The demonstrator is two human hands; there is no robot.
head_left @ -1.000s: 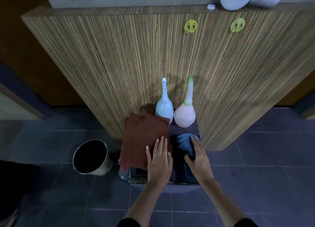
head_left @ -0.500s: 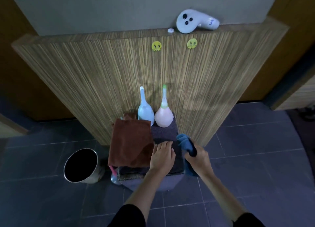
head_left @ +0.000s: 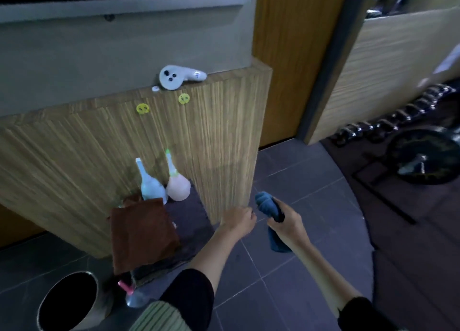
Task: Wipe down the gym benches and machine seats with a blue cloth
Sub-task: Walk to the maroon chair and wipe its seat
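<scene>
Right hand (head_left: 286, 225) grips the blue cloth (head_left: 266, 203); left hand (head_left: 237, 218) curled, empty (wooden panel (head_left: 224, 144) just beside it, brown towel (head_left: 142, 231) nearby).

The right hand (head_left: 286, 222) grips a bunched dark blue cloth (head_left: 267, 203) above the grey tiled floor (head_left: 311, 181). The left hand (head_left: 237, 218), just beside it, has curled fingers and holds nothing. To the left, a brown cloth (head_left: 142, 233) lies on a low dark stool (head_left: 189, 221). Behind it a light blue spray bottle (head_left: 150, 186) and a pink spray bottle (head_left: 177, 185) stand against the striped wooden panel (head_left: 74, 156). A round metal bin (head_left: 99, 301) stands at lower left.
</scene>
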